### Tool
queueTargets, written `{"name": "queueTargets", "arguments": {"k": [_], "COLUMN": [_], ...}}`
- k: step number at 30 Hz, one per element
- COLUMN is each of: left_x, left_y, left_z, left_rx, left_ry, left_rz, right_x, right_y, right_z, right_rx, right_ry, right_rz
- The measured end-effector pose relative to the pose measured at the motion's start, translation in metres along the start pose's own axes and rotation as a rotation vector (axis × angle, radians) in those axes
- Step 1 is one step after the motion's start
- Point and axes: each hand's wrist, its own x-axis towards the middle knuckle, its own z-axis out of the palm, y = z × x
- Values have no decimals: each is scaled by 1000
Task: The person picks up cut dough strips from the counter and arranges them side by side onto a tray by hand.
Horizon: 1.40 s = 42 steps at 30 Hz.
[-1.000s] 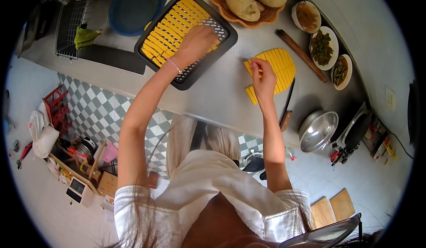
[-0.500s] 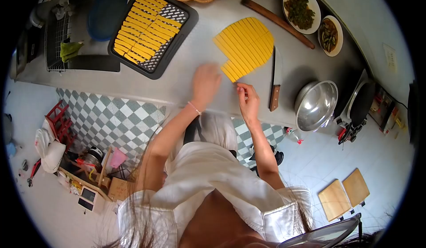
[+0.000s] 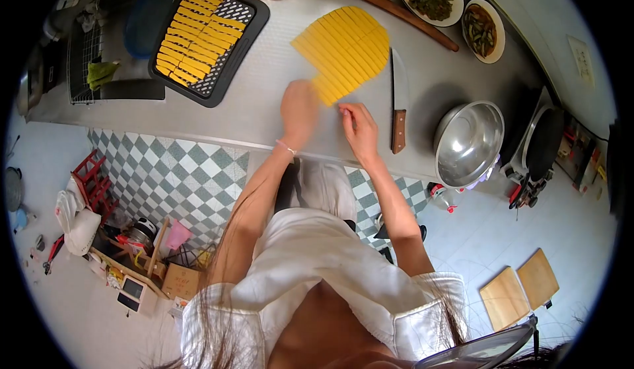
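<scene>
Brought the left hand (image 3: pixel 300 108), in head view, from above the tray (image 3: pixel 232 59) to the near corner of the sliced dough (image 3: pixel 350 45), lying just right of those fingers and ahead-left of the right hand (image 3: pixel 358 126), with strips slanting away leftward; seems nearer the left. Cannot tell, through blur, left fingers' spread or hold; see right fingertips close together, holding nothing visible.

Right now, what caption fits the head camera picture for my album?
Left hand and right hand near a sliced yellow sheet, a knife beside it, more yellow strips on a black tray.
</scene>
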Motion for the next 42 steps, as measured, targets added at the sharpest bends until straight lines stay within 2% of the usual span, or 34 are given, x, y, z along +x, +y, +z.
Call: {"name": "queueTargets", "arguments": {"k": [4,7,11,16,20,26,31,34,37,38,40,41,42], "left_x": [-9,-20,-29,-37,-41,-60,-53,-38,-3,11,41,56,71], "left_y": [-5,-14,-21,-30,-26,-7,9,-5,-28,-34,-54,-63,-65], "left_z": [-8,-9,-11,-6,-8,-29,-54,-62,-78,-83,-97,-103,-111], "left_rx": [18,38,18,-2,-38,-213,-382,-410,-368,-352,-322,-309,-354], "left_ry": [-25,-13,13,5,24,-134,-188,-202,-204,-208,-124,-86,-93], "left_rz": [119,261,427,398,398,343,176,43,-35,-53,76,139,33], "right_x": [29,49,69,81,70,37,22,26,54,66,96,111,126], "right_y": [-1,-3,6,12,15,4,-5,-25,-47,-55,-71,-80,-89], "right_z": [-3,-3,6,13,12,-7,-11,2,23,32,51,62,74], "right_rx": [-95,-236,-208,-208,-230,-248,-156,15,157,140,100,106,110], "right_ry": [-87,-265,-314,-341,-323,-302,-367,-440,-474,-437,-357,-328,-298], "right_rz": [-252,-343,-550,-632,-620,-624,-502,-108,125,49,-95,-84,-72]}}
